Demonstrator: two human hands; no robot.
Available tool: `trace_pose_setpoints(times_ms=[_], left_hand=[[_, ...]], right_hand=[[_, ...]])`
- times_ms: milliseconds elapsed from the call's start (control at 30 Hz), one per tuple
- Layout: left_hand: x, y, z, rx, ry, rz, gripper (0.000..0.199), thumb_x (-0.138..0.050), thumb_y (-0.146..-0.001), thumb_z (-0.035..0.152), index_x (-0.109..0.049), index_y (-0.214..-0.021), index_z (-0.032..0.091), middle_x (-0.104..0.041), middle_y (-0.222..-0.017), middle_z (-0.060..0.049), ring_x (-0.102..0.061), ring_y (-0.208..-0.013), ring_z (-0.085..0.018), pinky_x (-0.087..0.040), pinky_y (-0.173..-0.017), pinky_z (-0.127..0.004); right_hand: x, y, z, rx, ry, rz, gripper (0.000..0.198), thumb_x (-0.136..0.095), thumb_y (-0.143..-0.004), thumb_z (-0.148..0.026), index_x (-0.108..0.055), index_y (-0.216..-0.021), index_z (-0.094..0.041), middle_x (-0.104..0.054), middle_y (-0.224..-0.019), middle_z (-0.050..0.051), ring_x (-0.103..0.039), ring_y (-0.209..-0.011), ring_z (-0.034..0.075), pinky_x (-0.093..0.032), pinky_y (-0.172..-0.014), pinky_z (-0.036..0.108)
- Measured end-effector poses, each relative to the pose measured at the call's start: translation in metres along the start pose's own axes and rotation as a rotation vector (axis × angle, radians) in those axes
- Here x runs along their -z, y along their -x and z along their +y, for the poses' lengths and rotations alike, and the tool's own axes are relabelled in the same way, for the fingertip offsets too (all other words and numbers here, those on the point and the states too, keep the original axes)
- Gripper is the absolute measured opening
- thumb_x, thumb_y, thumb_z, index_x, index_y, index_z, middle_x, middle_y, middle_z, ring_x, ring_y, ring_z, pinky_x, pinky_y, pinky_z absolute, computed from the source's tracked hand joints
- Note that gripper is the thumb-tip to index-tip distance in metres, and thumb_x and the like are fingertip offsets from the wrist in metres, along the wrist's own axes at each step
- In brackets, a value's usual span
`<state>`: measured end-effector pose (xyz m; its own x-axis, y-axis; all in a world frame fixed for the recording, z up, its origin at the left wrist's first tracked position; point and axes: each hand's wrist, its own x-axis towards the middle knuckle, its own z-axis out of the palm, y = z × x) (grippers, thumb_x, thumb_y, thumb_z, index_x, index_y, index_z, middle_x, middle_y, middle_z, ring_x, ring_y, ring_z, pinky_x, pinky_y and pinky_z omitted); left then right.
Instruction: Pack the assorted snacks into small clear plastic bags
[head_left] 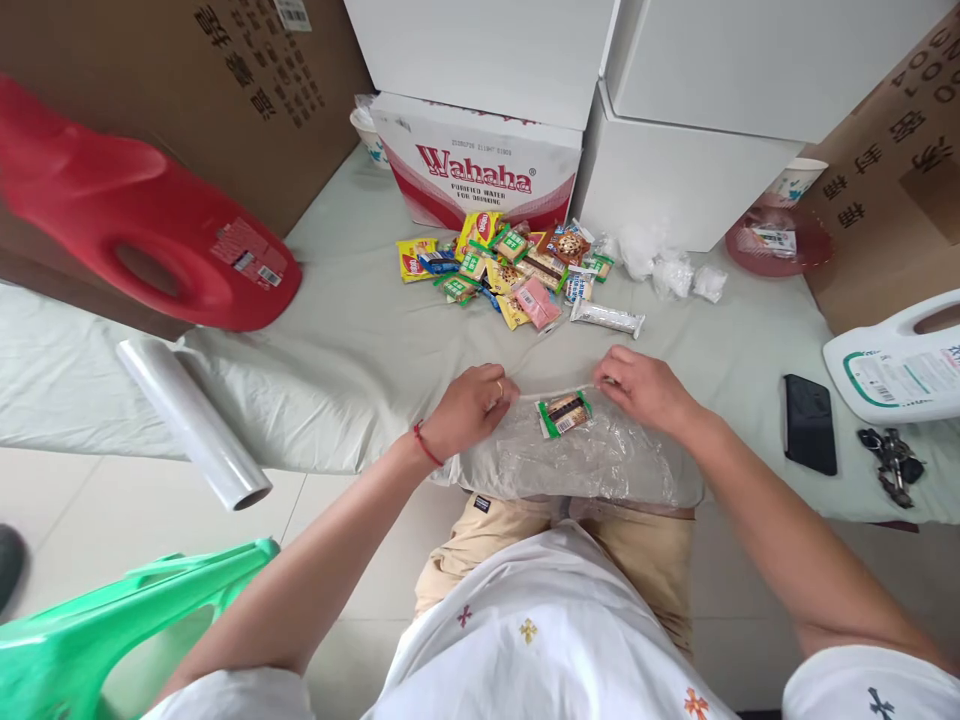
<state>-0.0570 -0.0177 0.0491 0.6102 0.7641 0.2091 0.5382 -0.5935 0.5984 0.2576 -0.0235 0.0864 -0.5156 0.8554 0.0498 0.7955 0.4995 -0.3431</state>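
At the desk's (360, 370) near edge, before you: one film (600, 460) sheet, one green-ended snack (565, 414) lying on it; hazard, in judgement, a tear or self-clinging fold should your hands pull unevenly, or a sliding snack should the sheet tilt. Your left hand (472, 405): fingers pinched together on the film's far edge, left of the snack; your right hand (645, 385): fingers likewise closed on that edge, right of it.

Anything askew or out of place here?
Yes: the shiny whitish roll of plastic film lies slantwise at left, its near end jutting past the edge of the pale green draped table; it might get knocked off.
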Motion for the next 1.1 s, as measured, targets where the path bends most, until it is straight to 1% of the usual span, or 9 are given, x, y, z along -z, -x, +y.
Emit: trace_pose_setpoints(times_ms=[133, 367, 467, 600, 733, 867, 967, 1033, 1100], left_hand=[[-0.013, 0.023, 0.001, -0.075, -0.053, -0.020, 0.025, -0.047, -0.089, 0.011, -0.070, -0.084, 0.021, -0.065, -0.090, -0.009, -0.058, -0.093, -0.022, -0.047, -0.086, -0.039], [-0.026, 0.046, -0.004, -0.082, -0.105, -0.093, 0.035, -0.053, -0.076, 0.005, -0.076, -0.094, 0.024, -0.068, -0.094, -0.008, -0.058, -0.098, -0.024, -0.047, -0.088, -0.042], [-0.012, 0.048, 0.007, -0.033, -0.082, 0.012, 0.031, -0.053, -0.069, 0.006, -0.075, -0.084, 0.023, -0.068, -0.095, -0.008, -0.057, -0.099, -0.025, -0.048, -0.091, -0.044], [0.006, 0.033, 0.032, -0.104, -0.063, 0.203, 0.029, -0.048, -0.081, 0.011, -0.073, -0.091, 0.022, -0.069, -0.101, -0.009, -0.057, -0.103, -0.025, -0.047, -0.097, -0.047], [-0.007, 0.006, 0.045, -0.259, -0.089, -0.037, 0.041, -0.041, -0.098, 0.017, -0.067, -0.128, 0.026, -0.068, -0.112, -0.011, -0.059, -0.102, -0.022, -0.047, -0.093, -0.039], [-0.035, 0.001, 0.034, -0.258, -0.202, -0.298, 0.047, -0.041, -0.102, 0.018, -0.059, -0.143, 0.033, -0.066, -0.095, -0.007, -0.061, -0.088, -0.020, -0.045, -0.080, -0.033], [-0.047, 0.009, 0.023, -0.233, -0.192, -0.323, 0.052, -0.039, -0.102, 0.015, -0.056, -0.147, 0.035, -0.066, -0.096, -0.006, -0.061, -0.086, -0.019, -0.044, -0.078, -0.031], [-0.050, 0.014, 0.018, -0.232, -0.165, -0.304, 0.053, -0.038, -0.102, 0.015, -0.054, -0.148, 0.036, -0.066, -0.096, -0.005, -0.061, -0.084, -0.018, -0.044, -0.078, -0.031], [-0.051, 0.016, 0.016, -0.232, -0.142, -0.294, 0.054, -0.038, -0.102, 0.015, -0.054, -0.149, 0.036, -0.066, -0.094, -0.005, -0.060, -0.082, -0.018, -0.045, -0.079, -0.030]], right_hand=[[-0.016, 0.034, -0.009, 0.097, 0.054, 0.000, 0.028, -0.042, -0.102, -0.017, -0.070, -0.097, -0.021, -0.064, -0.095, 0.007, -0.058, -0.086, 0.020, -0.042, -0.076, 0.031], [-0.051, 0.056, 0.004, 0.134, 0.012, -0.013, 0.033, -0.040, -0.100, -0.009, -0.070, -0.101, -0.021, -0.067, -0.101, 0.010, -0.056, -0.091, 0.023, -0.045, -0.080, 0.036], [-0.054, 0.056, 0.005, 0.150, -0.005, 0.006, 0.033, -0.039, -0.100, -0.009, -0.071, -0.102, -0.021, -0.067, -0.102, 0.010, -0.056, -0.090, 0.022, -0.046, -0.081, 0.036], [-0.055, 0.056, 0.006, 0.179, -0.055, 0.059, 0.033, -0.042, -0.100, -0.009, -0.071, -0.104, -0.022, -0.067, -0.102, 0.010, -0.058, -0.093, 0.022, -0.048, -0.083, 0.037], [-0.055, 0.058, 0.010, 0.243, -0.082, 0.129, 0.029, -0.046, -0.099, -0.007, -0.071, -0.104, -0.021, -0.068, -0.101, 0.009, -0.059, -0.091, 0.021, -0.051, -0.079, 0.036], [-0.046, 0.078, 0.002, 0.221, -0.036, 0.191, 0.029, -0.047, -0.098, -0.007, -0.070, -0.110, -0.021, -0.067, -0.113, 0.012, -0.061, -0.100, 0.023, -0.054, -0.084, 0.039], [-0.047, 0.107, -0.021, 0.166, 0.016, 0.271, 0.024, -0.062, -0.097, -0.022, -0.069, -0.120, -0.020, -0.064, -0.124, 0.015, -0.058, -0.114, 0.029, -0.053, -0.095, 0.048], [-0.057, 0.128, -0.038, 0.182, 0.044, 0.287, 0.042, -0.072, -0.092, -0.039, -0.065, -0.130, -0.020, -0.065, -0.126, 0.015, -0.055, -0.121, 0.033, -0.049, -0.105, 0.057], [-0.074, 0.144, -0.051, 0.214, 0.099, 0.250, 0.053, -0.073, -0.092, -0.041, -0.060, -0.138, -0.020, -0.065, -0.130, 0.014, -0.053, -0.127, 0.033, -0.040, -0.116, 0.063]])
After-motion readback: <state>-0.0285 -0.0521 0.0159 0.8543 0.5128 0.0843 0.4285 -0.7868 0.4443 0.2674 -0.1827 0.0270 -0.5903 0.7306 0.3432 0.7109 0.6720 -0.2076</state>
